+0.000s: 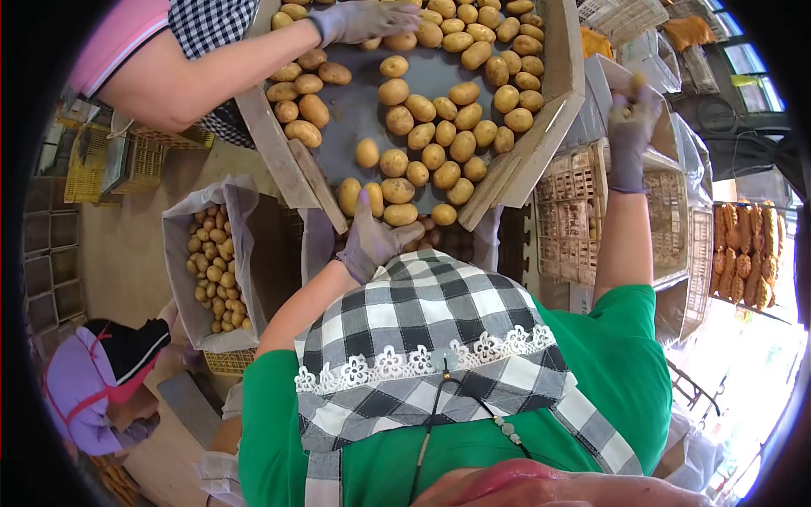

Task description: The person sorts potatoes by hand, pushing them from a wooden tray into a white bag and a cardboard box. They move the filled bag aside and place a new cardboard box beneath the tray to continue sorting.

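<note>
My left hand, in a grey glove, is at the narrow front end of the sorting table, its fingers spread beside potatoes at the lip. My right hand, gloved too, is raised at the right over a crate with a plastic liner. A small potato shows at its fingertips. Many potatoes lie loose on the dark table surface between wooden side boards. More potatoes show below the front lip, partly hidden by my left hand.
A co-worker's gloved hand reaches over the table from the upper left. A lined crate of potatoes stands at the left. Another person is at the lower left. Plastic crates stand at the right, with filled net bags beyond.
</note>
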A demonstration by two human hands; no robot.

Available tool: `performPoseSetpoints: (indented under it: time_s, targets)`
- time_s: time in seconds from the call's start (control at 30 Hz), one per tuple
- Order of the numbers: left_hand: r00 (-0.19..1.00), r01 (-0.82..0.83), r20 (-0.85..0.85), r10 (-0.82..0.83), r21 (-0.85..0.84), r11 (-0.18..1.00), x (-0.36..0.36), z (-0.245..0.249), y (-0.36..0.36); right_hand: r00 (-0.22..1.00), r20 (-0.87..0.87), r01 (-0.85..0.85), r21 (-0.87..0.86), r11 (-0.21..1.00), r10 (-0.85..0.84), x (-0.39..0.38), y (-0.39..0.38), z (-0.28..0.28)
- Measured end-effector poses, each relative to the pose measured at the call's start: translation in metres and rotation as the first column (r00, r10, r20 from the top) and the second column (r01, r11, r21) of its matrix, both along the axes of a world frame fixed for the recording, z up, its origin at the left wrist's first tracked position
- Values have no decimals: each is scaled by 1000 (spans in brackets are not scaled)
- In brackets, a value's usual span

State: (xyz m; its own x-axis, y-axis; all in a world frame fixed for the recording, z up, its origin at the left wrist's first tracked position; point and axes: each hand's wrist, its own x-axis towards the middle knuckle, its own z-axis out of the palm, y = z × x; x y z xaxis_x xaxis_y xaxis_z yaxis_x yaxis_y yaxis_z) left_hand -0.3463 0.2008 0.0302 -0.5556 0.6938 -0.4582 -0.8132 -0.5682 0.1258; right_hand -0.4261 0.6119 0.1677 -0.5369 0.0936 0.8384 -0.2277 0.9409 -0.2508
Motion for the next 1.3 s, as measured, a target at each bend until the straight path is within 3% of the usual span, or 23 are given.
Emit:
performPoseSetpoints:
  time_s: [0.07, 0.1, 0.13, 0.17, 0.2, 0.27, 0.3, 0.43, 0.5, 0.63, 0.73, 0.87, 0.9, 0.93, 0.97, 1.03, 1.07, 1.13, 1.17, 1.2, 1.23, 1.27, 1.3]
  targets:
    - [999, -21, 25, 21, -14, 1000, -2, 1, 4, 987, 134, 97, -55, 994, -89, 12, -1, 11]
    - [998, -38, 49, 40, -35, 999, -3, -1, 6, 977, 213, 45, -171, 984, -8, 8, -29, -3]
    - [996, -53, 71, 58, -59, 997, -3, -2, 6, 894, 390, -140, -224, 965, 220, 4, -64, -10]
    - [997, -43, 55, 47, -64, 997, -3, -3, 6, 796, 559, -204, -114, 972, 232, -7, -97, -26]
    - [999, -36, 35, 38, -67, 997, -3, -4, 5, 548, 825, -103, -98, 990, 139, -15, -133, -37]
    - [999, -26, 22, 28, -121, 992, 0, -10, 1, 373, 928, -263, 136, 955, -30, -42, -192, -63]
    - [999, -26, 21, 29, -170, 985, 1, -16, 0, 519, 853, -268, 226, 937, -57, -45, -210, -80]
    - [992, -125, 8, 128, -176, 976, 0, -12, 1, 369, 918, -300, 266, 916, -145, -62, -224, -63]
    - [992, -123, -41, 117, -200, 972, -5, -16, 3, 378, 901, -369, 358, 858, -213, -52, -222, -52]
    - [983, 10, 165, 81, -489, 872, -33, -27, 24, 422, 886, -242, 315, 918, -193, -60, -217, -77]
    - [984, -20, 145, 104, -492, 870, -35, -32, 36, 509, 849, -64, 202, 977, -142, -42, -191, -72]
    - [990, -49, 99, 104, -448, 893, -33, -33, 39, 858, 513, 74, -119, 990, -3, 20, -127, -48]
    - [990, -46, 97, 98, -439, 897, -32, -30, 36, 895, 446, 64, -106, 992, -10, 47, -109, -19]
    - [991, -31, 107, 83, -418, 908, -33, -31, 33, 968, 246, 56, -41, 998, -44, 62, -51, -31]
    - [990, -11, 123, 66, -404, 915, -34, -32, 32, 942, 222, 275, -91, 957, -250, 92, -37, -5]
    - [990, 16, 137, 42, -391, 920, -35, -36, 33, 627, 454, 611, 217, 761, -633, 144, 65, 10]
    - [990, 14, 131, 41, -391, 920, -35, -39, 34, 470, 490, 637, 388, 666, -735, 169, 106, -2]
    - [993, -1, 110, 46, -373, 928, -33, -30, 28, 412, 580, 606, 402, 687, -703, 171, 110, 2]
    - [983, 26, 179, 47, -388, 921, -34, -26, 28, 511, 650, 564, 239, 790, -562, 163, 111, -6]
    - [993, 38, 121, 7, -364, 931, -31, -27, 23, 601, 690, 503, 66, 862, -403, 147, 81, -1]
    - [998, 48, 60, -29, -343, 938, -30, -31, 16, 691, 646, 393, 41, 919, -324, 121, 41, 3]
    - [991, 101, 117, -70, -283, 954, -32, -34, 9, 717, 688, 313, -171, 934, -114, 88, 14, -3]
    - [985, 148, 130, -115, -277, 950, -34, -32, 1, 762, 648, 93, -123, 988, 9, 58, -23, -6]
